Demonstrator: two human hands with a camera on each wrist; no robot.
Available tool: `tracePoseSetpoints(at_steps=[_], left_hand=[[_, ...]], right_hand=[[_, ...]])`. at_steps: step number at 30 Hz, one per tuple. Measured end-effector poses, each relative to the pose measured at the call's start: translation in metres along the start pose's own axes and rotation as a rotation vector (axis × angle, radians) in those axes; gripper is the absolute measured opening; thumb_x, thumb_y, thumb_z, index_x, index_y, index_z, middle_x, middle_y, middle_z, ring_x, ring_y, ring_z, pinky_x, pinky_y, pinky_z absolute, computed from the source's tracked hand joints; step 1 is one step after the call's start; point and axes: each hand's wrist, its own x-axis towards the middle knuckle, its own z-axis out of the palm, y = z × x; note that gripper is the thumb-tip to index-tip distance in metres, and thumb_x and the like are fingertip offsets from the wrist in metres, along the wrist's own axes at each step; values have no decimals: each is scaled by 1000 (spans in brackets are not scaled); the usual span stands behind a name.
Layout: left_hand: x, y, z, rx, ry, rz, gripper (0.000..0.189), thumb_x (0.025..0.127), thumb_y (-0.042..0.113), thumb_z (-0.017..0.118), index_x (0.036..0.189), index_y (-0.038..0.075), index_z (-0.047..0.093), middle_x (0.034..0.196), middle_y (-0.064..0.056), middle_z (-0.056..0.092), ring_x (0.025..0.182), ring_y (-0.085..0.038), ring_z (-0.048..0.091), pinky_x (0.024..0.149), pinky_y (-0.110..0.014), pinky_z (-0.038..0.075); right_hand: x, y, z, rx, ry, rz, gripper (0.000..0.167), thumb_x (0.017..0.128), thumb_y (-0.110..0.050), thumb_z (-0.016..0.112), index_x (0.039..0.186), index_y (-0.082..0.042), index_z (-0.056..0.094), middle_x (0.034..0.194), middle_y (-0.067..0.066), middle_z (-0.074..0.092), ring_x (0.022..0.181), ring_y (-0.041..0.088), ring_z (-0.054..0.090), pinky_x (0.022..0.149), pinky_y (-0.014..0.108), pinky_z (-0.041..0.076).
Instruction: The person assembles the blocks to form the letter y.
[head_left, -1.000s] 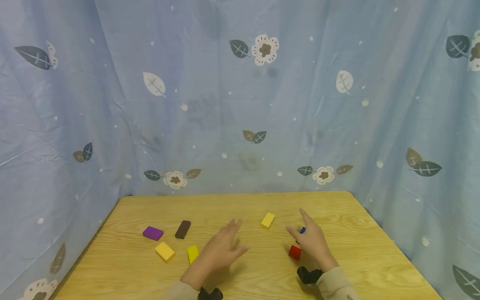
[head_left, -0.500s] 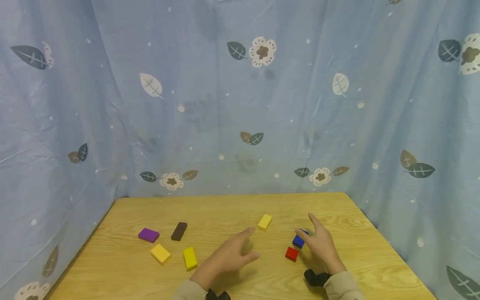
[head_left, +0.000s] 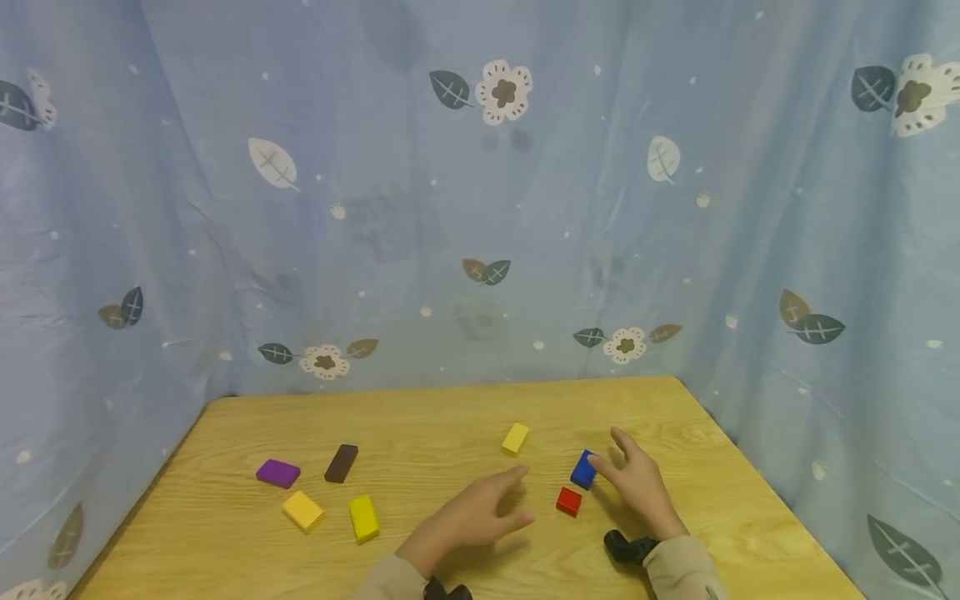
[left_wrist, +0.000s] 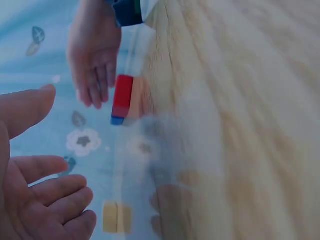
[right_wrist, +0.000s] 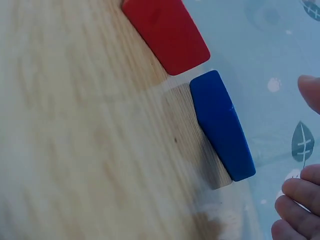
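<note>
Both thumbs stand apart from fingers: right hand (head_left: 639,485) beside the blue block (head_left: 582,472), left hand (head_left: 478,510) near the red block (head_left: 568,502), both blocks towards the surface's (head_left: 738,512) right edge; a low thumb could knock blue into red.

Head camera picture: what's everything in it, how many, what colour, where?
Table: one, yellowish wood, across the bottom
Curtain: count unclear, patterned blue, behind the table
Purple block: one, purple, farthest left
Brown block: one, dark brown, right of purple
Orange-yellow block: one, orange-yellow, nearer than purple
Bright yellow block: one, yellow, right of orange-yellow
Pale yellow block: one, pale yellow, far middle
Blue block: one, blue, right side
Red block: one, red, just nearer than blue
Wrist gadgets: two, black, one per wrist
Sleeves: two, beige, bottom edge
Left hand: one, left of the red block
Right hand: one, beside the blue block
</note>
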Motion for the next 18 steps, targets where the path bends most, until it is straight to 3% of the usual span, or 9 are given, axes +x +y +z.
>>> tracePoseSetpoints(at_steps=[11, 18], left_hand=[[21, 11, 11, -13, -45, -2, 66, 95, 49, 48, 149, 15, 31, 150, -3, 39, 136, -22, 39, 111, -42, 36], [29, 13, 18, -43, -10, 5, 66, 96, 49, 48, 148, 12, 34, 148, -6, 41, 136, -25, 40, 110, -43, 37]], right_hand=[[-1, 2, 3, 53, -33, 16, 84, 87, -48, 64, 149, -4, 27, 150, 22, 33, 135, 42, 35, 106, 58, 35], [2, 5, 8, 67, -56, 14, 83, 87, -43, 66, 148, -2, 28, 147, 23, 37, 134, 39, 38, 109, 55, 33]])
